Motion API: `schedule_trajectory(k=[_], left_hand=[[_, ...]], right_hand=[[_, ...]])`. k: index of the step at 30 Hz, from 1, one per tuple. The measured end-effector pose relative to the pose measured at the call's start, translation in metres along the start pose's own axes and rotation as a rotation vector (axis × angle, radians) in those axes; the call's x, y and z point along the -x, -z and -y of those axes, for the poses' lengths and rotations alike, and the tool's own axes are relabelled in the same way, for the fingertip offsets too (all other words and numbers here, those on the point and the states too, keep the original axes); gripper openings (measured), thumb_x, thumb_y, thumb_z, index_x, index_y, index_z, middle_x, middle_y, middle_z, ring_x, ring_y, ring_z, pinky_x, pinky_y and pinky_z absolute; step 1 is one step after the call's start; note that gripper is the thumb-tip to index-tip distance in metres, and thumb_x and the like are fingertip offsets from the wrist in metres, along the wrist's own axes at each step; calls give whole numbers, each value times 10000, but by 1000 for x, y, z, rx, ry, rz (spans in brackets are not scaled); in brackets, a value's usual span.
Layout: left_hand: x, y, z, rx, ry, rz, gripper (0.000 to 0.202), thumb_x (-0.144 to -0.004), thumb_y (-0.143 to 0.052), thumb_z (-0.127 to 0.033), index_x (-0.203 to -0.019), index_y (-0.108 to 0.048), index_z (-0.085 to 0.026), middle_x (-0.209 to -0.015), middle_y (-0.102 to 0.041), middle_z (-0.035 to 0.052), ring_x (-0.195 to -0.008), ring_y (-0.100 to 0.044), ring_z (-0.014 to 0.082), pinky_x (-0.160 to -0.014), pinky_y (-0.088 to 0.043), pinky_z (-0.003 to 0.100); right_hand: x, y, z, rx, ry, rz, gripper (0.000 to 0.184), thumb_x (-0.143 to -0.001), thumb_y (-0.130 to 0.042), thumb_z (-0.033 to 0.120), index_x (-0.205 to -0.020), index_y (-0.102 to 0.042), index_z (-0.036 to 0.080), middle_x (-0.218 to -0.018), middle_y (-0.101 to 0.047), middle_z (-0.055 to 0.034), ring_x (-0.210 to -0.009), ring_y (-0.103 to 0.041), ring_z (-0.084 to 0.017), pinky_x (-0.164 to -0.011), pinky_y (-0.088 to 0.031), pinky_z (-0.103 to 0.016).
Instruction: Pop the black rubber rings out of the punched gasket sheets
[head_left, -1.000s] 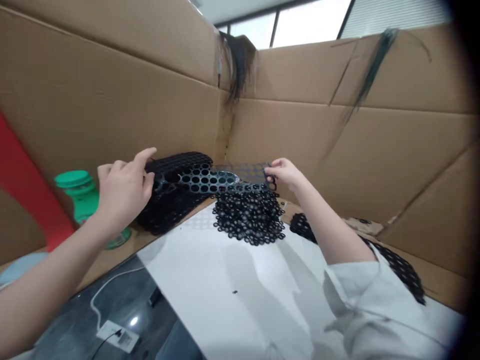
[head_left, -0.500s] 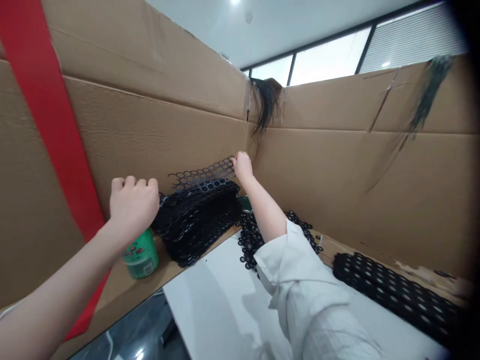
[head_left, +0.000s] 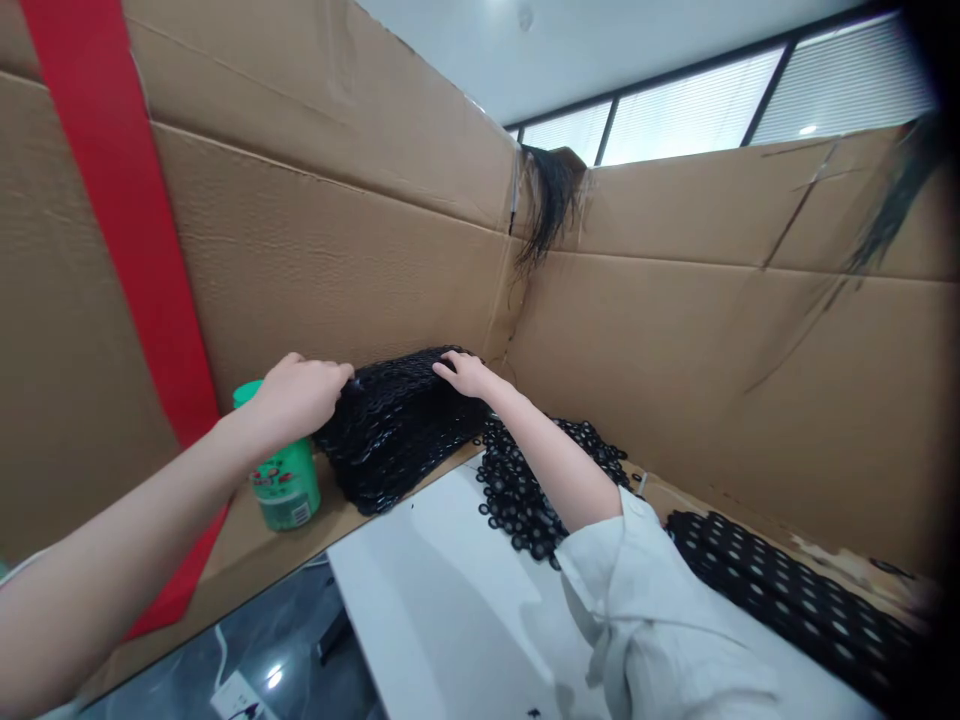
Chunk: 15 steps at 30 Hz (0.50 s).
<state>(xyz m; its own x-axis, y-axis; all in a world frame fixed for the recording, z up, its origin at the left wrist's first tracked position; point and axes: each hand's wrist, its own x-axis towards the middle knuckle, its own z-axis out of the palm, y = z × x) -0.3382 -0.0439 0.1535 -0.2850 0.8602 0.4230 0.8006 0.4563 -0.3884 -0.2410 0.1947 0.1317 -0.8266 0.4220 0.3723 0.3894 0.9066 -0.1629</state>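
A stack of black plastic mesh sheets (head_left: 405, 420) with ring-shaped holes lies against the cardboard wall. My left hand (head_left: 304, 395) is at its left end, fingers curled together on the upper edge of a mesh sheet; its fingertips are partly hidden. Resting on the top right of the stack, my right hand (head_left: 466, 375) has its thumb apart from the fingers and grips nothing visible. Behind my left forearm stands a green container (head_left: 289, 490) with a printed label.
Loose black ring-patterned pieces (head_left: 521, 490) lie on the white board (head_left: 442, 580), below my right forearm. Black mesh rolls (head_left: 780, 590) lie at right. Tall cardboard walls (head_left: 337, 250) rise behind, with a red strip (head_left: 142, 290) and dark strands (head_left: 551, 200) hanging at the corner.
The mesh sheet that my right hand held raised now lies down on the stack. My right hand has lowered and its fingers have spread; my left hand has shifted right.
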Motion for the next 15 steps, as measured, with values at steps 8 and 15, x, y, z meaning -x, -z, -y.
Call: schedule_trajectory(k=[8, 15], left_hand=[[12, 6, -6, -21, -19, 21, 317, -812, -367, -338, -800, -614, -140, -869, -659, 132, -836, -597, 274, -688, -370, 339], [16, 1, -30, 203, 46, -148, 404, -789, -415, -432, -1045, -499, -130, -907, -641, 110, -844, -590, 252, -687, -385, 314]], right_hand=[[13, -4, 8, 18, -18, -67, 523, -837, -268, 527, -1240, -401, 220, -1336, -346, -108, -1213, -270, -310, -955, -199, -479], [30, -9, 27, 7, 21, -46, 602, -814, -213, 589, -1268, -361, 221, -1328, -344, -133, -1184, -315, -316, -921, -256, -464]])
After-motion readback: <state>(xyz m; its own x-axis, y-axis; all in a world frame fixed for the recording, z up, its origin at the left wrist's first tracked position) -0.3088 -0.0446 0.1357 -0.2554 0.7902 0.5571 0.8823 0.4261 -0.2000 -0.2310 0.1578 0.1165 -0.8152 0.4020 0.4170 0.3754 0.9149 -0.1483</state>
